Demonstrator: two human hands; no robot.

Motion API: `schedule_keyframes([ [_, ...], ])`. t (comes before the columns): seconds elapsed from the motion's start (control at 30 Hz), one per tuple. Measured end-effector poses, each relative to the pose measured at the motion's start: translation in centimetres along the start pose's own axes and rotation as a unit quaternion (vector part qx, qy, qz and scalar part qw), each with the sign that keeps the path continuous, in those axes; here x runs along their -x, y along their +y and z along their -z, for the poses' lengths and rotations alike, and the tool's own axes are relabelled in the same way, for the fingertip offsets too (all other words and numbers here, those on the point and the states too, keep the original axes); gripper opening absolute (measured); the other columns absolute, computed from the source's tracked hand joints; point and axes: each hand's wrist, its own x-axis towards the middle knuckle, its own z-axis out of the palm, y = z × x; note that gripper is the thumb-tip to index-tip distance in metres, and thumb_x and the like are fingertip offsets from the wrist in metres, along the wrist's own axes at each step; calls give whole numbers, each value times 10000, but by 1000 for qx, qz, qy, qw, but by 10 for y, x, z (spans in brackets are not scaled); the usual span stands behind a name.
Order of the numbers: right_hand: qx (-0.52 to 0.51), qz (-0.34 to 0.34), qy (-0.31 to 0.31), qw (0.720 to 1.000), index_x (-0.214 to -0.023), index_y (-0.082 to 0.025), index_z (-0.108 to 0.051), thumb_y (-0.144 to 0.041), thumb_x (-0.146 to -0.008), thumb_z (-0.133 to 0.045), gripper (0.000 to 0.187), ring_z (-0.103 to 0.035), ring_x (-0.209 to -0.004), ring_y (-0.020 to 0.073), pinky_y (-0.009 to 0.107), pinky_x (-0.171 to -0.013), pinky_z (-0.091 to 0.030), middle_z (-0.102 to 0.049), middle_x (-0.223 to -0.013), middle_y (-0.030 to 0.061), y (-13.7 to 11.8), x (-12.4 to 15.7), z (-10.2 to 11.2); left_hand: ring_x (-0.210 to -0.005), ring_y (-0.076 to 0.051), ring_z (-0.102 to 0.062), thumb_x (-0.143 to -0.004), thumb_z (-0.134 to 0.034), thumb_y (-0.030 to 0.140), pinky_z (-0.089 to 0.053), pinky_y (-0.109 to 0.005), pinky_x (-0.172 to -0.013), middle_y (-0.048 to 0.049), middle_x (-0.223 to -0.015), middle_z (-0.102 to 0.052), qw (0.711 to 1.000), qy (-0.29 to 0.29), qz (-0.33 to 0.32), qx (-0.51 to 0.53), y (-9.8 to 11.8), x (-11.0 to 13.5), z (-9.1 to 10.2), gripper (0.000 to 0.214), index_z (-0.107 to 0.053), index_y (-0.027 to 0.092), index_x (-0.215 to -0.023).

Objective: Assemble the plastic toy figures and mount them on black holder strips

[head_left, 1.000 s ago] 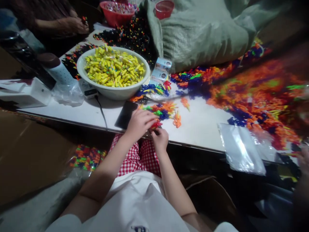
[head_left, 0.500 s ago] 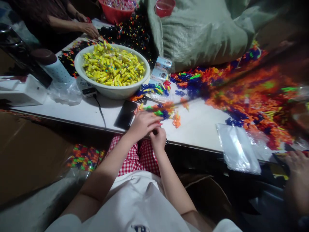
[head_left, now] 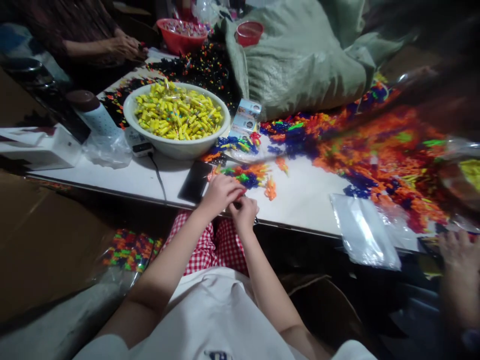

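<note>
At the table's front edge my left hand (head_left: 220, 194) and my right hand (head_left: 243, 214) meet, fingers bent and pressed together. A bit of red shows at the left fingertips and something dark lies between the hands, but the fingers cover most of it, so I cannot make out what they hold. Just beyond them lies a small pile of orange, blue and green plastic pieces (head_left: 249, 175). One orange piece (head_left: 270, 189) lies apart to the right. A black phone (head_left: 195, 181) is flat on the table beside my left hand.
A white basin (head_left: 176, 147) of yellow pieces stands behind the phone. Clear plastic bags (head_left: 365, 232) overhang the front edge at right, near a large colourful heap (head_left: 382, 155). A big sack (head_left: 296, 65) lies behind. Co-workers' hands show at far left (head_left: 125, 47) and far right (head_left: 461, 255).
My hands stay together at the table edge, with only small finger shifts. The view has tilted slightly. The co-worker's hands at far left have drawn closer together.
</note>
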Motion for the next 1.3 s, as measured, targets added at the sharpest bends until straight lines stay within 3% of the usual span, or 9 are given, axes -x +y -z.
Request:
schedule_keyframes([
  [0.2,8,8,-21,1000,-710,-188,-595,-262,-693,-600,76,-498,-834,235,337,-717,-336,-641,-781,53,-4,-4,3,-811,-166,-508,-851,-525,280,-390,-310,-767,-17,-788,-613,998,64,-5,4,-5,7,-6,167,-674,221,-900],
  [0.37,-99,68,-79,990,-782,-202,-662,-208,-685,-546,150,-555,-863,231,349,-765,-397,-672,-863,63,16,-8,25,-861,-171,-516,-863,-417,136,-417,-316,-789,-53,-871,-588,983,173,58,16,6,58,-25,244,-621,182,-988],
  [0.43,-150,45,-76,985,-769,-203,-669,-185,-693,-472,211,-584,-834,214,331,-750,-425,-680,-840,54,32,-20,40,-917,-175,-517,-846,-393,90,-420,-322,-821,-60,-921,-589,988,135,69,31,13,82,-42,300,-597,193,-1040],
  [0.63,-132,-34,23,990,-776,-157,-657,-210,-707,-401,270,-615,-785,200,289,-711,-450,-690,-826,74,45,-136,65,-1110,-221,-470,-779,-446,88,-378,-415,-921,-24,-1204,-558,994,-68,74,35,28,106,-81,411,-570,291,-1115],
  [0.73,-100,-37,15,994,-830,-148,-659,-229,-739,-426,263,-604,-899,201,279,-777,-431,-685,-936,100,32,-206,49,-1103,-225,-483,-766,-487,130,-356,-434,-940,-9,-1177,-583,990,-92,88,51,21,104,-79,328,-602,291,-1028],
  [0.9,-90,-93,-26,991,-571,-151,-629,-265,-590,-676,125,-610,-664,200,259,-612,-424,-649,-575,68,28,-263,12,-1151,-216,-464,-803,-454,150,-336,-410,-949,-15,-1185,-586,986,-116,100,62,5,106,-67,228,-608,250,-938],
  [1.03,-117,-126,-18,985,-519,-148,-606,-228,-542,-701,126,-579,-573,178,253,-544,-408,-589,-470,30,39,-266,7,-1211,-211,-419,-843,-424,171,-318,-409,-955,-7,-1255,-545,980,-158,100,70,1,107,-58,237,-586,262,-991],
  [1.13,-165,-134,29,977,-692,-126,-645,-282,-621,-644,172,-584,-591,158,255,-553,-433,-631,-581,33,48,-253,29,-1226,-221,-404,-854,-419,184,-302,-429,-956,-17,-1276,-530,977,-173,102,71,1,105,-55,232,-578,259,-1006],
  [1.3,-283,-101,136,944,-811,-128,-603,-340,-665,-614,257,-600,-646,139,279,-627,-487,-635,-670,16,52,-175,84,-1221,-235,-410,-846,-440,199,-304,-444,-941,-33,-1252,-549,979,-154,104,81,0,107,-58,228,-572,262,-1021],
])
